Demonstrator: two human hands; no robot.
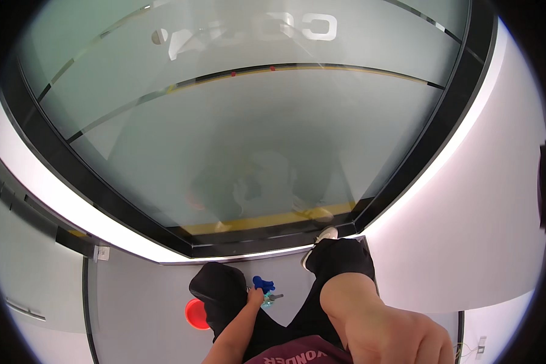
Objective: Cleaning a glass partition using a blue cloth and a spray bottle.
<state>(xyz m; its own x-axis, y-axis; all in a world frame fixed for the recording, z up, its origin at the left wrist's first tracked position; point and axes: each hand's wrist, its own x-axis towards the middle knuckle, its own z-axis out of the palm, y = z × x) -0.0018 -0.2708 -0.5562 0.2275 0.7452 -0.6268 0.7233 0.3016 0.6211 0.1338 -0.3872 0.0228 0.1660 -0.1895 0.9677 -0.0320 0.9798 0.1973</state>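
My left hand (255, 297) is low between my bent knees, its fingers closed and small in view. Right by it are a bright blue object (263, 284), perhaps cloth or plastic, and a translucent teal item with a grey end (275, 297); whether the hand grips either one is unclear. Large and close at the lower right is my right hand (409, 340). Its knuckles are bent, and the fingertips run past the picture's lower edge, so what they touch is hidden. An orange-red bucket (196, 313) stands on the floor beside my left knee.
A frosted glass panel (255, 133) in a black frame rises ahead, with a yellow strip along its bottom. White walls (455, 224) flank it, edged by bright light strips. At left is a pale door with a handle (25, 310). The floor (127, 303) is grey.
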